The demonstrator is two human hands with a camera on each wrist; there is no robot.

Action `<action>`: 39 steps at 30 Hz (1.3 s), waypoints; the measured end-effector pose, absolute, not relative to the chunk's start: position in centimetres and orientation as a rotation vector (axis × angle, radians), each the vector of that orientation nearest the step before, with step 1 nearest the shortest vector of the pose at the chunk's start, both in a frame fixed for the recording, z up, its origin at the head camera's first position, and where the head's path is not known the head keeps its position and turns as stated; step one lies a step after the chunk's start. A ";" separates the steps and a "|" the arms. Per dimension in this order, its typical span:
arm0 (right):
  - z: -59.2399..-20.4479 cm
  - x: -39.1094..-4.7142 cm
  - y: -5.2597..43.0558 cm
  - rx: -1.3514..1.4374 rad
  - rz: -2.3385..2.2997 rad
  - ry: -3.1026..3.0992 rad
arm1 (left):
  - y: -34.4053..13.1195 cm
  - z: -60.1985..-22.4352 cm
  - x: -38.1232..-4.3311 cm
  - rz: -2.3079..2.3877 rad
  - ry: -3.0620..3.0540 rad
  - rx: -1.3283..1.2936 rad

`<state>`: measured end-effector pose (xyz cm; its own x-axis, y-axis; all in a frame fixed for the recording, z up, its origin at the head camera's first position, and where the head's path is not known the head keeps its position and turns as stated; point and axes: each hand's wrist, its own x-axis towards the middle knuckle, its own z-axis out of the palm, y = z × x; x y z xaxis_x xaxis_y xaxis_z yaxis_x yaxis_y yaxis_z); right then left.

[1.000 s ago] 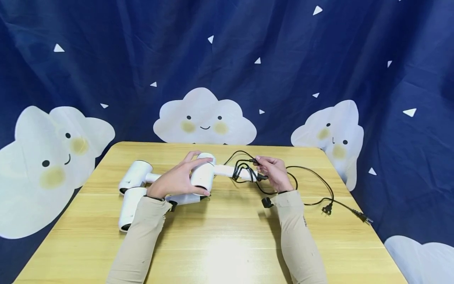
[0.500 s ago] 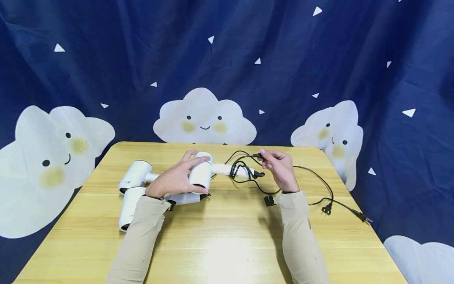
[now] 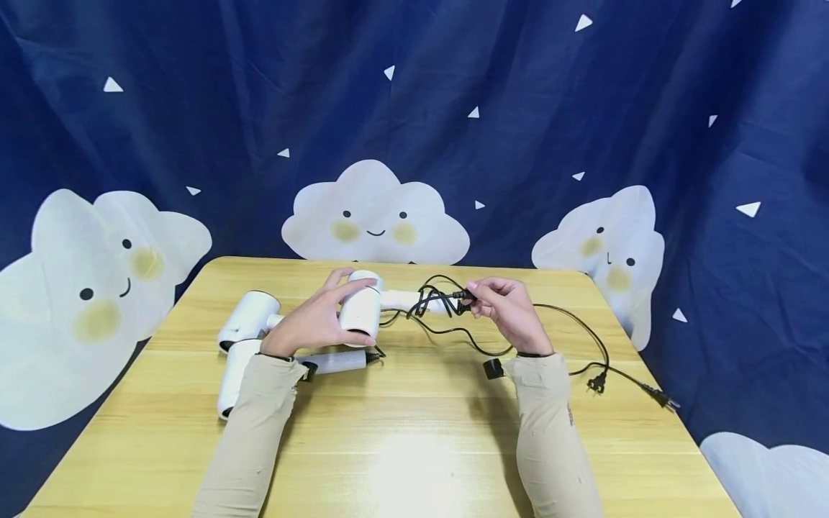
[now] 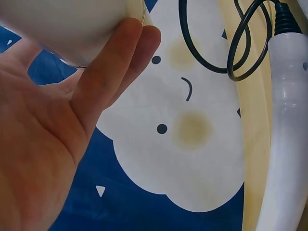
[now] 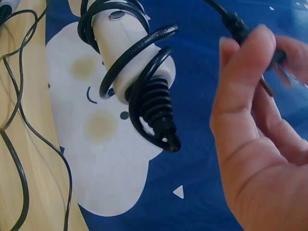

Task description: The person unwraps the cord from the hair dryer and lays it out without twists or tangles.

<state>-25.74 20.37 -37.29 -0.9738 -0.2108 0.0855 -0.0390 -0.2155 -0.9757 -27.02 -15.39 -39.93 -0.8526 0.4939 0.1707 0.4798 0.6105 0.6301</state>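
Note:
My left hand [image 3: 314,320] grips a white hair dryer [image 3: 359,316] by its barrel, fingers over the top and thumb below. Its handle points right, and its black cord [image 5: 143,42] loops loosely round the handle's end. The right hand [image 3: 512,313] pinches the cord's black plug [image 5: 237,29] between thumb and fingers, just beside the handle's tip. One metal prong shows below the thumb in the right wrist view. The dryer looks lifted off the table. Some of its barrel is hidden behind the left hand.
Two more white hair dryers, a rear one [image 3: 249,316] and a front one [image 3: 234,378], lie at the left of the wooden table [image 3: 421,432]. The front one's handle [image 3: 337,361] runs under my left wrist. Cords trail right to two plugs [image 3: 597,383] near the edge.
The left hand and dryer have shifted slightly left and up. My right hand drew the plug right, then brought it back left and down against the handle's end, carrying the cord over the handle.

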 end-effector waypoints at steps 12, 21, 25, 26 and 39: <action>-37.6 -25.7 21.0 -0.460 -2.018 1.877 | -16.0 -39.5 -27.1 1.109 2.825 0.847; -38.5 -26.2 21.4 -0.527 -1.840 1.794 | -16.2 -39.3 -27.1 1.121 2.844 0.849; -38.9 -26.4 21.3 -0.527 -1.755 1.789 | -16.3 -39.1 -27.0 1.108 2.856 0.851; -39.0 -26.5 21.3 -0.525 -1.738 1.790 | -16.3 -39.0 -27.0 1.104 2.857 0.853; -41.6 -27.7 20.9 -0.536 -1.651 1.797 | -16.3 -38.8 -26.8 1.126 2.855 0.865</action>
<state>-27.68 20.94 -41.60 -0.7172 -0.6743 -0.1760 0.1183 0.1311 -0.9843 -26.76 -16.31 -38.81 -0.8518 0.4688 0.2339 0.5022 0.6037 0.6191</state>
